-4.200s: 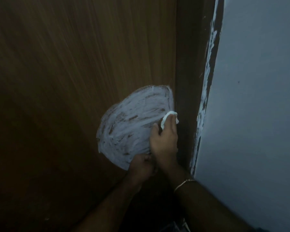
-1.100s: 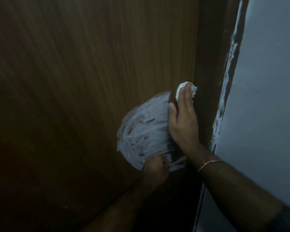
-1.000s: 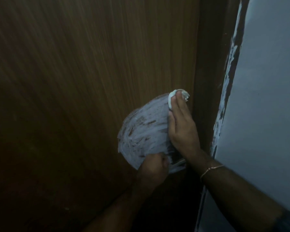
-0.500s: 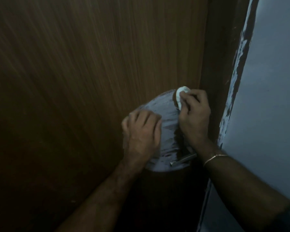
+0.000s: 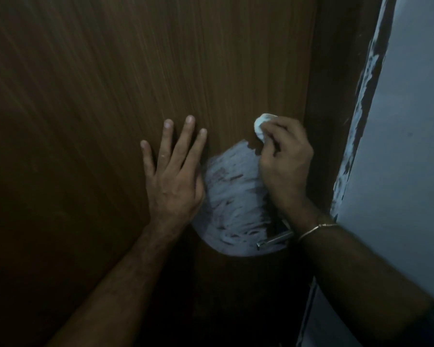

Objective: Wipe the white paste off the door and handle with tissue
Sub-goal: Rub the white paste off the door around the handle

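Our left hand (image 5: 172, 176) has come off the door handle (image 5: 273, 239), which it gripped a second ago, and now lies flat with fingers straight and spread on the bare wood of the door (image 5: 98, 121), just left of the white paste (image 5: 233, 196). That frees the handle for wiping later and braces the door while we rub. Our right hand (image 5: 285, 159) has gone from flat fingers pressing the tissue (image 5: 262, 126) to fingers curled round it, pinching the wad at the upper edge of the smear, above and to the right of the left hand. The paste patch looks much as it did, a broad streaked oval between the two hands, reaching down to the handle below the right wrist, so we judge most of the wiping is yet to do.
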Demonstrator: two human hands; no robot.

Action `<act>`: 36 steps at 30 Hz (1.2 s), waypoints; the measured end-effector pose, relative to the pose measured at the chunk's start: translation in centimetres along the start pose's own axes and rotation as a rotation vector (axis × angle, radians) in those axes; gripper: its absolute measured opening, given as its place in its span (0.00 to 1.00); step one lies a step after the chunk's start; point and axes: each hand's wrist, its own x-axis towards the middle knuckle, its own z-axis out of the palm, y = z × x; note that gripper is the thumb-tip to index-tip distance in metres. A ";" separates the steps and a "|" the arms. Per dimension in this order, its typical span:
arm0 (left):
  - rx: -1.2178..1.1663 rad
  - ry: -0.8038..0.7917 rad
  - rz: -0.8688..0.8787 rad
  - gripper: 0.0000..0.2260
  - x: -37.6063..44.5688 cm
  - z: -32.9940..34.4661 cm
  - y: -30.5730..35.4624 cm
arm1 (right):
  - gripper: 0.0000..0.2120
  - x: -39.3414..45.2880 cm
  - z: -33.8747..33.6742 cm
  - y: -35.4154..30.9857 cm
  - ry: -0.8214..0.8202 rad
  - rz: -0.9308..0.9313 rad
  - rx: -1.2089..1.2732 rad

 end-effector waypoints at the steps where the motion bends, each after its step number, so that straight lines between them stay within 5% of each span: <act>1: 0.012 -0.007 0.007 0.28 0.0 0.0 -0.1 | 0.10 -0.5 0.3 -0.5 -0.042 -0.037 -0.011; 4: 0.013 -0.015 0.021 0.28 -0.1 -0.3 -0.5 | 0.11 -2.4 -0.2 0.1 -0.158 -0.182 -0.063; 8: 0.044 0.000 0.044 0.28 -0.1 -0.3 -1.2 | 0.11 -1.3 0.0 0.0 -0.046 -0.025 -0.047; 12: 0.050 0.001 0.034 0.28 -0.2 -0.3 -1.4 | 0.10 -4.1 0.4 -1.3 -0.240 -0.251 -0.090; 17: 0.080 0.012 0.071 0.27 -0.6 -0.3 -2.3 | 0.09 -1.8 0.7 -1.6 -0.006 -0.061 -0.057; 21: 0.088 0.007 0.082 0.27 -1.2 -0.7 -3.1 | 0.10 -4.4 1.1 -3.2 -0.219 -0.261 -0.104; 26: 0.111 -0.010 0.086 0.27 -2.3 -0.7 -4.1 | 0.06 -1.6 1.3 -4.5 -0.025 -0.123 -0.069; 31: 0.061 -0.017 0.061 0.27 -3.1 -1.0 -4.4 | 0.05 -4.7 1.5 -5.3 -0.276 -0.232 -0.135; 36: 0.122 -0.059 0.080 0.28 -3.4 -1.0 -4.8 | 0.06 -1.6 1.3 -5.6 -0.054 -0.047 -0.077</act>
